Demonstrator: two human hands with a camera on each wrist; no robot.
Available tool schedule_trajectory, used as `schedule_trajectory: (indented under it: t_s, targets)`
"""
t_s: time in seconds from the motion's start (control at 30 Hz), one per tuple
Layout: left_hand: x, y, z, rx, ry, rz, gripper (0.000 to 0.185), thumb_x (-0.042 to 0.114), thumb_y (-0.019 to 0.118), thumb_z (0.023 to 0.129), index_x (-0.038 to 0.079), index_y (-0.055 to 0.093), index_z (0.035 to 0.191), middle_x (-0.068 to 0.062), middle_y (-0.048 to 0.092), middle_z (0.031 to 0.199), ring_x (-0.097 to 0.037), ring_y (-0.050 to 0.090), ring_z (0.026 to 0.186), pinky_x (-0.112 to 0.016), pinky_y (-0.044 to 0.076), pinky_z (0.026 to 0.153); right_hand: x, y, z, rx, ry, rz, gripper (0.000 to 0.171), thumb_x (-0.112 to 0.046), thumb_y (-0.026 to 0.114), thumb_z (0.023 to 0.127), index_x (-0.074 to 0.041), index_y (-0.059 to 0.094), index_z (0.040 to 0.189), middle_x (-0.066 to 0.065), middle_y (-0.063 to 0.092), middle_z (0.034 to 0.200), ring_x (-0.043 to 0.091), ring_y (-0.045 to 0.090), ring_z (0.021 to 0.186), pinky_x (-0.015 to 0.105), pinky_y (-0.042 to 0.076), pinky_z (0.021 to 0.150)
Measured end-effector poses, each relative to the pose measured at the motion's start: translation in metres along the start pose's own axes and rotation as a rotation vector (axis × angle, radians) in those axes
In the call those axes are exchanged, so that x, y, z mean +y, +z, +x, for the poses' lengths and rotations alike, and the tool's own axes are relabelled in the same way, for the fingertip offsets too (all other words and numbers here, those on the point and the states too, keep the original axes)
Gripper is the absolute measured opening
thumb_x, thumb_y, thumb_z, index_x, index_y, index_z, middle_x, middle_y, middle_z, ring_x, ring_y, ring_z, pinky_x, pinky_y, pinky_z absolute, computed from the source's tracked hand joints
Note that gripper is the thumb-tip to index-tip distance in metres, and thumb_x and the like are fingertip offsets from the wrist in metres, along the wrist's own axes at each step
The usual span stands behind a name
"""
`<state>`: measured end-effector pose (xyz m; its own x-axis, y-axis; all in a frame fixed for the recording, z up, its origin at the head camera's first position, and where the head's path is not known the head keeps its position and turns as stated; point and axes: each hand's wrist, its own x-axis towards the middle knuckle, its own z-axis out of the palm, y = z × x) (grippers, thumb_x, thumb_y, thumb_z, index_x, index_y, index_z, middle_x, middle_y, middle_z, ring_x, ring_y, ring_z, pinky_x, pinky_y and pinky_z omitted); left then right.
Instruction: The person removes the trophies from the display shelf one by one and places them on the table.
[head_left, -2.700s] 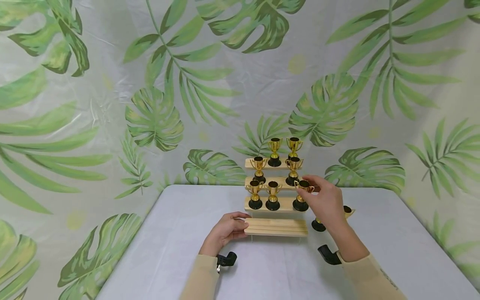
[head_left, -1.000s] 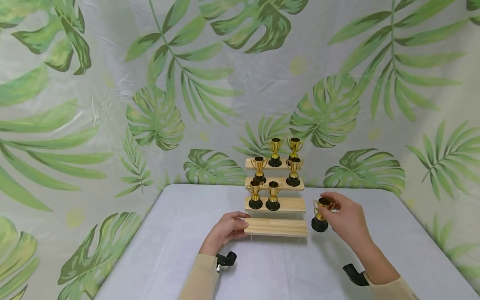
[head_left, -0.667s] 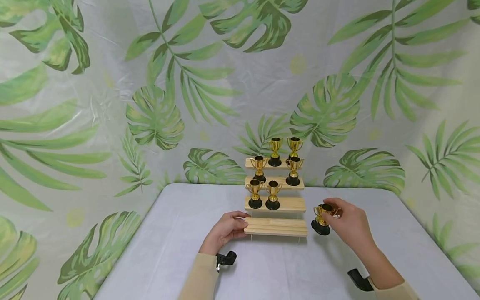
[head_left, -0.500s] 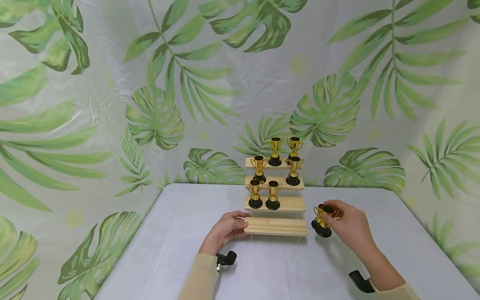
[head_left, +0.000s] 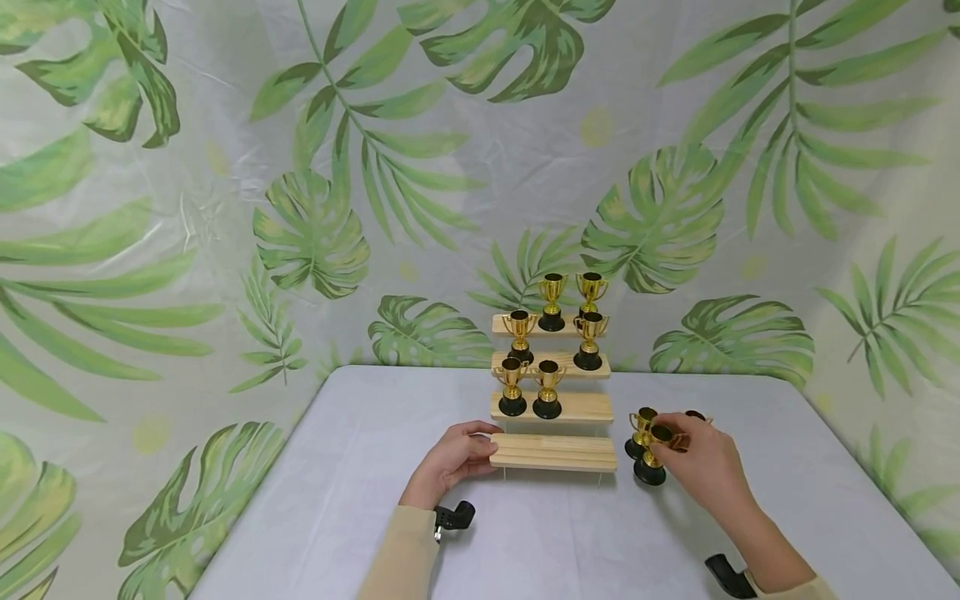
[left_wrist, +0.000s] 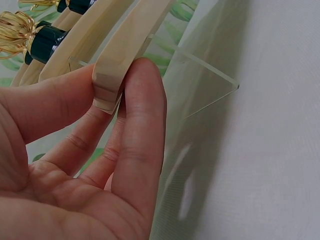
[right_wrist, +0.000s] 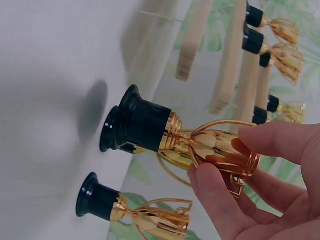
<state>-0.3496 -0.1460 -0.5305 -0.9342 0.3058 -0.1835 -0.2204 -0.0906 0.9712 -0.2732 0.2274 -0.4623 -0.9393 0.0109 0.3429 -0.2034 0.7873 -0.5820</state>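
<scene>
Nine gold trophies with black bases are in sight, six on a stand of four wooden shelves and three off it. The top shelf point(head_left: 570, 326) bears two, the second shelf point(head_left: 567, 360) two, and the third shelf point(head_left: 588, 407) two, both toward its left. The right hand point(head_left: 708, 467) grasps one, the held trophy point(head_left: 656, 457), by its cup between thumb and fingers, upright to the right of the stand. Two more are around it: the rear trophy point(head_left: 642, 419) just behind, and the right-hand trophy point(right_wrist: 134, 210), partly hidden by the hand in the head view, both on the white tabletop point(head_left: 375, 467). The left hand point(head_left: 450, 462) pinches the left end of the lowest shelf point(head_left: 555, 452).
</scene>
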Motion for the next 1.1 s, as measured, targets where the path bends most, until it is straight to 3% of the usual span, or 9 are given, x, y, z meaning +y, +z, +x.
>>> schedule_trajectory:
  t_s: [0.53, 1.1]
  targets:
    - [0.002, 0.001, -0.001, 0.006, -0.009, -0.008, 0.034, -0.001, 0.067, 0.090, -0.004, 0.063, 0.123, -0.018, 0.068, 0.106, -0.023, 0.070, 0.084, -0.035, 0.060, 0.071, 0.009, 0.012, -0.005, -0.020, 0.022, -0.013, 0.040, -0.017, 0.080, 0.083, -0.008, 0.070, 0.121, 0.003, 0.069, 0.089, 0.019, 0.065, 0.078, 0.035, 0.049, 0.060]
    - [0.002, 0.000, -0.002, 0.005, -0.019, -0.009, 0.037, -0.001, 0.067, 0.090, -0.004, 0.061, 0.126, -0.018, 0.068, 0.107, -0.023, 0.070, 0.085, -0.035, 0.060, 0.072, 0.011, 0.018, -0.004, 0.012, -0.020, -0.053, 0.038, -0.016, 0.080, 0.082, -0.009, 0.071, 0.118, -0.003, 0.068, 0.082, 0.019, 0.065, 0.076, 0.037, 0.049, 0.060]
